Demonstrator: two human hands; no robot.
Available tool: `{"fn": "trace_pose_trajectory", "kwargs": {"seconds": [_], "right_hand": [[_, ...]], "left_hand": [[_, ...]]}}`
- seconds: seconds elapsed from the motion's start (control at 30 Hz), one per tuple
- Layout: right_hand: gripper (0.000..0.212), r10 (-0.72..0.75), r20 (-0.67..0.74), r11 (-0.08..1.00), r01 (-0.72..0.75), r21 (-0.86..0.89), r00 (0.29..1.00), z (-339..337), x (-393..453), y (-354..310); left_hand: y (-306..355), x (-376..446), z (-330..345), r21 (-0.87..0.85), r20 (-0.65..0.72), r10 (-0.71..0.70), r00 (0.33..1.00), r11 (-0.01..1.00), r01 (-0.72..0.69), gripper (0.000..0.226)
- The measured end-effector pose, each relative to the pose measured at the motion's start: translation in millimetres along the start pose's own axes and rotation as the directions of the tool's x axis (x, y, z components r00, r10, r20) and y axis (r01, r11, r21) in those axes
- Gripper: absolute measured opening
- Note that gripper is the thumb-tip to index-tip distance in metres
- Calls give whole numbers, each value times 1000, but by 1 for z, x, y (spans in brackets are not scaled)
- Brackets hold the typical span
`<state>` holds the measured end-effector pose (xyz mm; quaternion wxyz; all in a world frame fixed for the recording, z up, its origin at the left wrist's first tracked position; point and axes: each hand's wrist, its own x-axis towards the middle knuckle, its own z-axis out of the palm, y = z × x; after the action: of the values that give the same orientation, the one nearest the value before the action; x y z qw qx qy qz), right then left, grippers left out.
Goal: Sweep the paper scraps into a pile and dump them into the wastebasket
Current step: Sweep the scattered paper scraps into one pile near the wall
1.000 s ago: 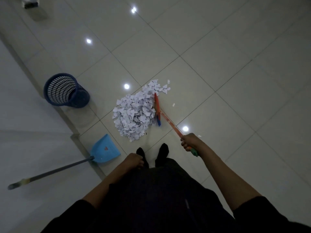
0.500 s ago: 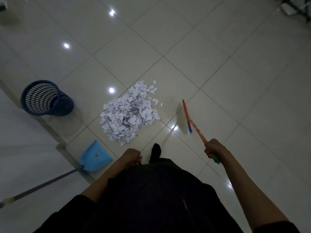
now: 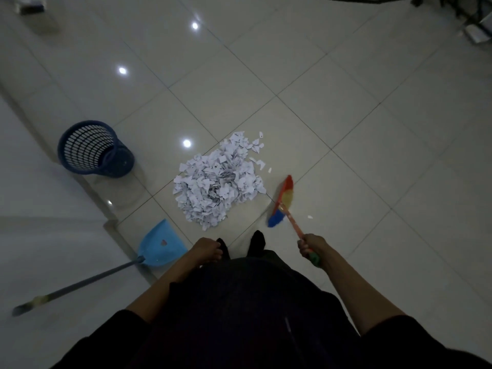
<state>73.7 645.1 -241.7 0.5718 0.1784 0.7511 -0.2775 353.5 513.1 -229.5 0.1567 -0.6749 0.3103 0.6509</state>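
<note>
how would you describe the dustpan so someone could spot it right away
Start at the white heap of paper scraps on the tiled floor. Nearer the person and to its left lies the dustpan: a light blue scoop with a long grey handle, unlike the dark blue mesh wastebasket.

Dim overhead lighting; ceiling-lamp glare spots on glossy floor tiles (image 3: 346,129); wide-angle bending at edges; slight blur on broom (image 3: 282,202).

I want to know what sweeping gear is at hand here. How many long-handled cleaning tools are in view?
2. The broom is gripped by the right hand, its head right of the paper pile. The blue dustpan lies on the floor near the left hand. None seem hidden.
</note>
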Motion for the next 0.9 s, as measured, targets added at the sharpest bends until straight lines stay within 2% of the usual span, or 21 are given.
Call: {"fn": "trace_pose_trajectory", "kwargs": {"seconds": [0.17,0.27,0.6,0.9], "right_hand": [[18,-23,131,998,15,56,991,56,-19,-10],[18,-39,164,999,37,11,986,77,-34,-20],[23,-187,77,937,201,-286,979,84,-86,-79],[14,-350,15,793,305,-528,937,103,-21,-189]], "left_hand": [[-10,0,-26,-40,10,3,1000,999,-2,16],[-17,0,-40,-86,-5,0,1000,996,0,13],[-21,7,-68,-204,21,31,999,979,-26,17],[3,18,-77,-278,-71,20,997,960,-39,15]]}}
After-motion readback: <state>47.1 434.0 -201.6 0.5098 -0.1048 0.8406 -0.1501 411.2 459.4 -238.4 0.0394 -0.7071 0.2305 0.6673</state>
